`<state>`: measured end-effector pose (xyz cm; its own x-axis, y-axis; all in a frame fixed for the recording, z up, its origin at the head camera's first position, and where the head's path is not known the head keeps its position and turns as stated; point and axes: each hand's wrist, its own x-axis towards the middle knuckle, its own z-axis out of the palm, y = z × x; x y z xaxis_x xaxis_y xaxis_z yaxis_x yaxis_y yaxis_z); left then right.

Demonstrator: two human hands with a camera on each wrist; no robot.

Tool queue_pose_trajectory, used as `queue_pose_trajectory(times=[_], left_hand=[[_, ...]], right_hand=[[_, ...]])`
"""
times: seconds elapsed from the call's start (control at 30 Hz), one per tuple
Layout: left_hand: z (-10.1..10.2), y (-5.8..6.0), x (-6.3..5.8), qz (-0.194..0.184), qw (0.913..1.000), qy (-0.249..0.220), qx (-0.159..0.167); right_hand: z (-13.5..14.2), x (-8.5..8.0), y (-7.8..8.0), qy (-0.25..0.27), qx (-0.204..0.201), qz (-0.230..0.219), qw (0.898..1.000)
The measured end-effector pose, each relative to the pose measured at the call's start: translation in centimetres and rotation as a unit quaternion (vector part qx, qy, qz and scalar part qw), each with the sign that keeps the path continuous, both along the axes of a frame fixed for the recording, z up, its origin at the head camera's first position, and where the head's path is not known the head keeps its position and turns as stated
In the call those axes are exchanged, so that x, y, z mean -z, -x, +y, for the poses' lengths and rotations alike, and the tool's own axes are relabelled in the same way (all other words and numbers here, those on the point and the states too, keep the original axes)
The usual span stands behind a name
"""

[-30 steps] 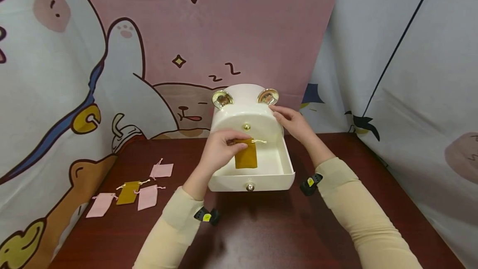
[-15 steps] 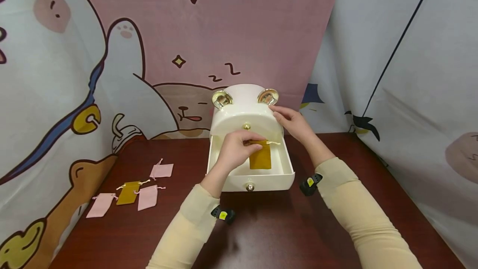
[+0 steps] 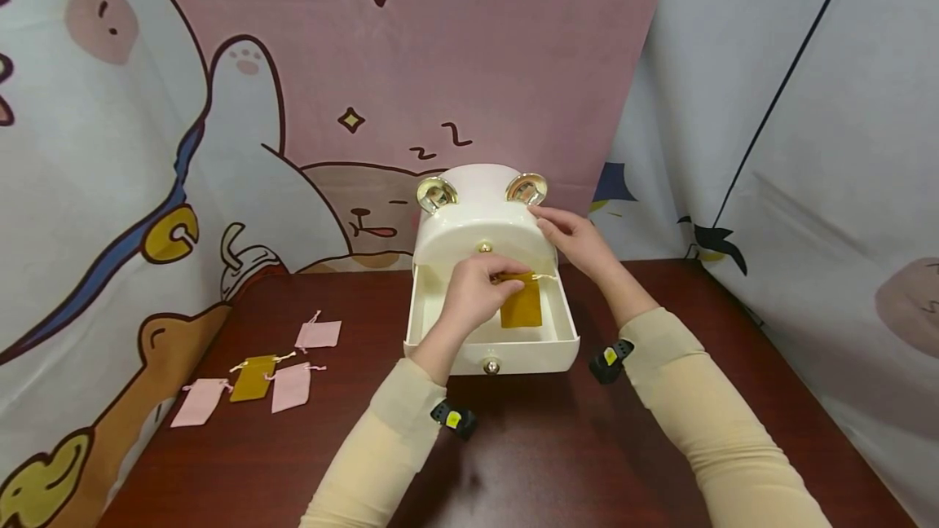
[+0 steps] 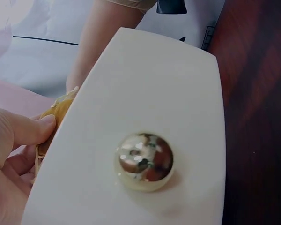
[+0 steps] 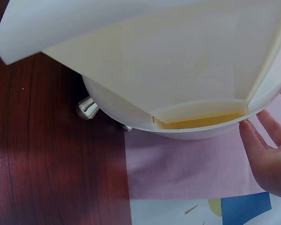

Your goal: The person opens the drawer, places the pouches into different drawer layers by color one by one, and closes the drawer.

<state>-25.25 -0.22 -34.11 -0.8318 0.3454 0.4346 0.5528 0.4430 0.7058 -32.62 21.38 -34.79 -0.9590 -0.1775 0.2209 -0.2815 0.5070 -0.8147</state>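
My left hand point(image 3: 469, 293) pinches a mustard-yellow drawstring pouch point(image 3: 522, 306) by its top, over the right part of the pulled-out lower drawer point(image 3: 543, 358). The pouch hangs flat, its pale cord pointing right. In the left wrist view, the thumb and fingers hold the pouch point(image 4: 61, 110), partly hidden behind the drawer front point(image 4: 164, 84) with its shiny round knob point(image 4: 146, 161). My right hand point(image 3: 579, 247) touches the upper right side of the white cabinet point(image 3: 480, 214), just below a gold ear point(image 3: 526, 189). The right wrist view shows those fingertips point(image 5: 246, 129) at the cabinet's edge.
On the dark red-brown table point(image 3: 528, 463), to the left, lie another mustard pouch point(image 3: 253, 379) and three pink pouches, one of them point(image 3: 319, 335) farther back. A printed cloth point(image 3: 513, 47) stands close behind the cabinet. A small gold knob point(image 3: 485, 248) marks the upper drawer.
My left hand has moved right with the mustard pouch, from the drawer's middle toward its right side. My right hand and the cabinet have stayed in place.
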Motion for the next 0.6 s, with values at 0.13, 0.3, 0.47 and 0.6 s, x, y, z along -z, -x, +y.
queue_pose_trajectory(times=[0.13,0.3,0.47,0.6], left_hand=[[0.15,0.09,0.14,-0.001,1.0,0.002,-0.009],[0.08,0.08,0.24,0.01,0.9999,0.004,-0.004],[-0.22,-0.1,0.24,0.016,0.9998,0.003,0.007],[-0.67,-0.5,0.02,0.004,0.9998,-0.003,0.02]], right_hand=[[0.0,-0.04,0.02,0.0,0.001,-0.001,1.0],[-0.02,0.04,0.06,-0.005,0.003,-0.001,1.0],[0.02,-0.08,-0.04,0.0,0.001,-0.005,1.0],[0.02,-0.11,-0.16,0.0,-0.001,-0.005,1.0]])
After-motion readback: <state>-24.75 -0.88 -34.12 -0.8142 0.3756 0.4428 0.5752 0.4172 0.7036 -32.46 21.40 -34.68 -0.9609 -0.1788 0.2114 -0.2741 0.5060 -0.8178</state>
